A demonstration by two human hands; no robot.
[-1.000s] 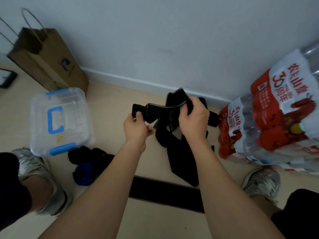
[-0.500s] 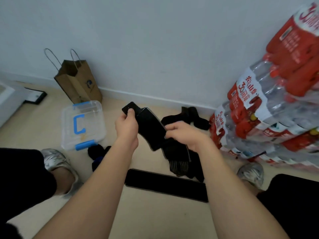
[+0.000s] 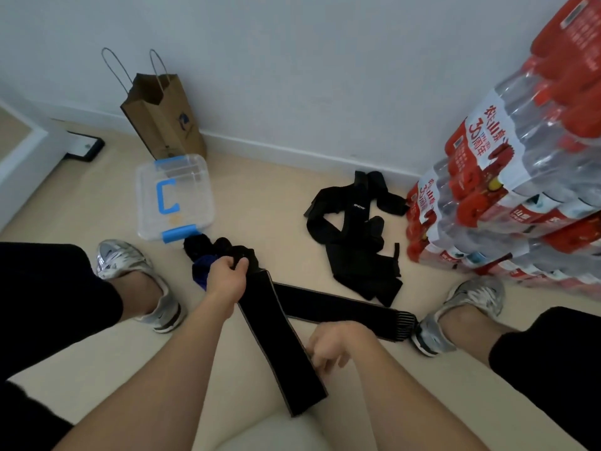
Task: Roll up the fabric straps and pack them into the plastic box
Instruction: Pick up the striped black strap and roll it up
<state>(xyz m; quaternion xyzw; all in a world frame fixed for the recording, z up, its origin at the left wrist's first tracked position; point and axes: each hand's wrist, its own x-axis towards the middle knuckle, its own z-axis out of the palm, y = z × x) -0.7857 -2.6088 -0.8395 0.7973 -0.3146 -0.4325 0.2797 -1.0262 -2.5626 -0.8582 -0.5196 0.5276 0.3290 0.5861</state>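
My left hand [image 3: 227,276] grips the upper end of a long black fabric strap [image 3: 276,340], which runs down and to the right across my lap. At the strap's right edge, about two thirds down, my right hand [image 3: 331,345] has its fingers curled on it. Another black strap [image 3: 344,309] lies flat on the floor under it. A tangled pile of black straps [image 3: 354,242] lies further back. Rolled black and blue straps [image 3: 200,255] sit in front of the clear plastic box [image 3: 175,196], whose lid with blue latches is on.
A brown paper bag [image 3: 162,122] stands against the wall behind the box. Stacked packs of water bottles [image 3: 507,190] fill the right side. My two shoes [image 3: 130,271] [image 3: 455,307] rest on the beige floor either side of the straps.
The strap has been pulled out of the pile and drawn out long between my hands. Both hands came down and toward me, the left one nearer the rolled straps.
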